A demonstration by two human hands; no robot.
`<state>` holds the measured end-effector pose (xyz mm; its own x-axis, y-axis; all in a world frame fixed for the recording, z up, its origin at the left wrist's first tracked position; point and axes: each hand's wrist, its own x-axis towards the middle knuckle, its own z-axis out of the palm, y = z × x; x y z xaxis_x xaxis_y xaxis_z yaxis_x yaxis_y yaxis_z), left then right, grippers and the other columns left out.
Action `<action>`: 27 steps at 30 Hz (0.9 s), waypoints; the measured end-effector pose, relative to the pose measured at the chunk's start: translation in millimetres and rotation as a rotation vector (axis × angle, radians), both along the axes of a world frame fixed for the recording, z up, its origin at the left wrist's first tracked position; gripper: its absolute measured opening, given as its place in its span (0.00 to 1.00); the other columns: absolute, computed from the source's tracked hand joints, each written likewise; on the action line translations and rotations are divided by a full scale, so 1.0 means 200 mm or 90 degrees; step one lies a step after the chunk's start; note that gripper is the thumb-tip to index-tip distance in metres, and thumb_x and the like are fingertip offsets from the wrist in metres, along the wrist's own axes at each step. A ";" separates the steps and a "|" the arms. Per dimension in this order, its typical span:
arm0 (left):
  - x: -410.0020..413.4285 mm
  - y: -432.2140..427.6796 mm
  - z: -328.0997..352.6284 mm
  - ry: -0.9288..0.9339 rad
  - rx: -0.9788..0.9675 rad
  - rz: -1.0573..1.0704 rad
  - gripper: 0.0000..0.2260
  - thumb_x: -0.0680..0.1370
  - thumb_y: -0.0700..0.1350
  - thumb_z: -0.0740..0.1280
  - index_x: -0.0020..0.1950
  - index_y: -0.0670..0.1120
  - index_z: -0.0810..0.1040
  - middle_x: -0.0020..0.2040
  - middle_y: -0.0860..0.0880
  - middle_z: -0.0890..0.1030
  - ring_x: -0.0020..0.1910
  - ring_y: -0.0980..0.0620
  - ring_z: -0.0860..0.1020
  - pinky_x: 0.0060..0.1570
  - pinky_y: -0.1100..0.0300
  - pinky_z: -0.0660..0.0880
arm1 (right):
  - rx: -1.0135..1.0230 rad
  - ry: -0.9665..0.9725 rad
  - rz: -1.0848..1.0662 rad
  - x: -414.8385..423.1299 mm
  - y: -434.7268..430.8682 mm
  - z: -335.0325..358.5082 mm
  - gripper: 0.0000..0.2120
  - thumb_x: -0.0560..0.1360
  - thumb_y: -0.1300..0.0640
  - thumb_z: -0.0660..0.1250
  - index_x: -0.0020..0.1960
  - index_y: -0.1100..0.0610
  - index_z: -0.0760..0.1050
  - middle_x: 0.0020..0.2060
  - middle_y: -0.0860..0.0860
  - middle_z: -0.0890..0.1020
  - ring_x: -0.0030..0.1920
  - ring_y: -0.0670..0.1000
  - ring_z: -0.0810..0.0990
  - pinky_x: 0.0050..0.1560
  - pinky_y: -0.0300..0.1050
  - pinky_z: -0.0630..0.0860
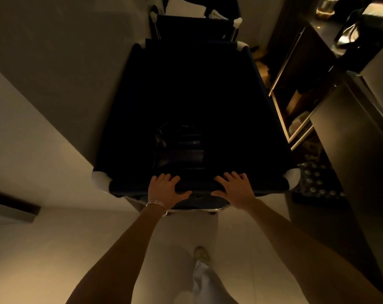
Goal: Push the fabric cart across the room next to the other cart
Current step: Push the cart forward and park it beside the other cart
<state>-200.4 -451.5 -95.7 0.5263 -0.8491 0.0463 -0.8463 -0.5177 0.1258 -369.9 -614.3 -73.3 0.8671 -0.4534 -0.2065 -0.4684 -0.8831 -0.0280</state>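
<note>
A dark fabric cart with white padded corners fills the middle of the head view. My left hand grips its near rim left of centre, a thin bracelet on the wrist. My right hand grips the same rim right of centre. Dark folded items lie at the bottom of the cart. Straight beyond its far rim stands the other cart, also dark with white corners, holding white sheets. The two carts' ends look close together or touching.
A pale wall runs along the left, with a dark baseboard at floor level. On the right stand dark open shelves, a steel cabinet and a patterned mat. My foot is on the pale floor.
</note>
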 end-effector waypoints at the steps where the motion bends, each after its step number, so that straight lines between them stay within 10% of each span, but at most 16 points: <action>1: 0.04 -0.05 0.01 0.007 0.011 0.001 0.29 0.64 0.69 0.55 0.42 0.47 0.82 0.34 0.45 0.81 0.35 0.44 0.79 0.37 0.54 0.74 | -0.004 0.012 0.003 0.04 -0.05 0.00 0.44 0.64 0.28 0.31 0.67 0.49 0.65 0.61 0.54 0.74 0.61 0.58 0.69 0.58 0.54 0.63; 10: 0.39 -0.43 0.07 0.066 0.063 0.036 0.29 0.71 0.69 0.60 0.63 0.50 0.74 0.58 0.47 0.78 0.60 0.47 0.72 0.59 0.53 0.63 | -0.015 0.046 -0.012 0.42 -0.43 0.00 0.39 0.67 0.28 0.36 0.70 0.48 0.61 0.66 0.54 0.69 0.65 0.59 0.64 0.63 0.57 0.60; 21: 0.76 -0.80 0.09 0.111 0.030 0.003 0.35 0.67 0.70 0.53 0.54 0.45 0.80 0.47 0.43 0.81 0.49 0.42 0.78 0.50 0.51 0.70 | -0.026 -0.020 -0.139 0.79 -0.68 -0.01 0.24 0.69 0.42 0.70 0.59 0.54 0.75 0.50 0.62 0.80 0.53 0.64 0.76 0.55 0.61 0.69; 27: 0.94 -0.93 0.10 0.114 0.039 -0.021 0.27 0.75 0.64 0.60 0.65 0.47 0.72 0.59 0.45 0.76 0.60 0.46 0.71 0.58 0.54 0.63 | -0.041 -0.019 -0.193 0.96 -0.79 0.01 0.24 0.75 0.42 0.61 0.67 0.50 0.67 0.60 0.60 0.74 0.62 0.61 0.70 0.66 0.57 0.58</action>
<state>-12.7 -636.9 -75.7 0.4930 -0.8646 -0.0972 -0.8301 -0.5009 0.2449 -178.1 -772.5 -70.7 0.6960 -0.7032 -0.1454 -0.7102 -0.7040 0.0053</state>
